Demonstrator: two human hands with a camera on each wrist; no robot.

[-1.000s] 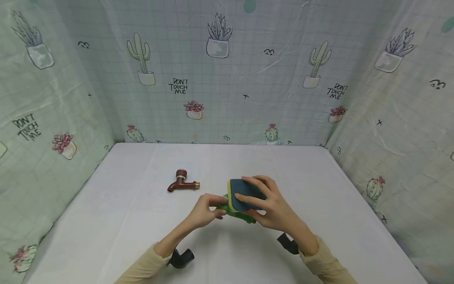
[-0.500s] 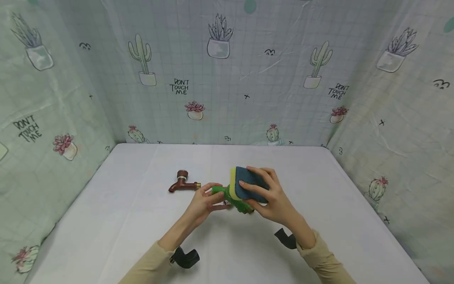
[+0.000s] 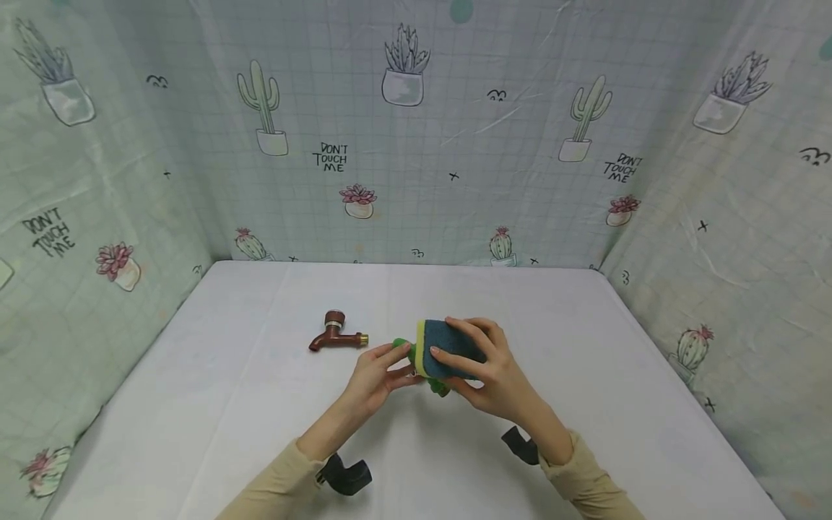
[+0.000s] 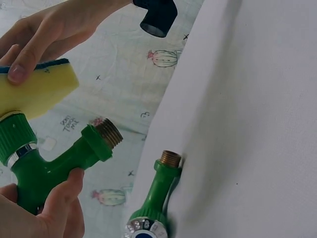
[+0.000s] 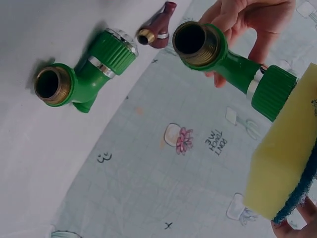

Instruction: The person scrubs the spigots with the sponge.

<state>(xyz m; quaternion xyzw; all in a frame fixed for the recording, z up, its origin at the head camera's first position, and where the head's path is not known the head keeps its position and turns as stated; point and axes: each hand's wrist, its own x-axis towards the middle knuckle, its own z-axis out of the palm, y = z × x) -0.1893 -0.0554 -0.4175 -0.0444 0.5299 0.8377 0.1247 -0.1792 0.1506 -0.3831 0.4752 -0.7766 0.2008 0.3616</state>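
One sponge [image 5: 281,154] touches one of two green taps [image 5: 240,73].

Head view: from above person's side of bench [image 3: 585,361], facing forward and down; widest, farthest off, reaching back to printed cloth [image 3: 416,144]. Left wrist view: close, canted, facing past left hand [image 4: 52,210] to sponge [image 4: 39,93] and right hand [image 4: 57,26]. Right wrist view: close, canted, facing threaded end of held green tap [image 5: 235,72]. All share sponge, held green tap, both hands.
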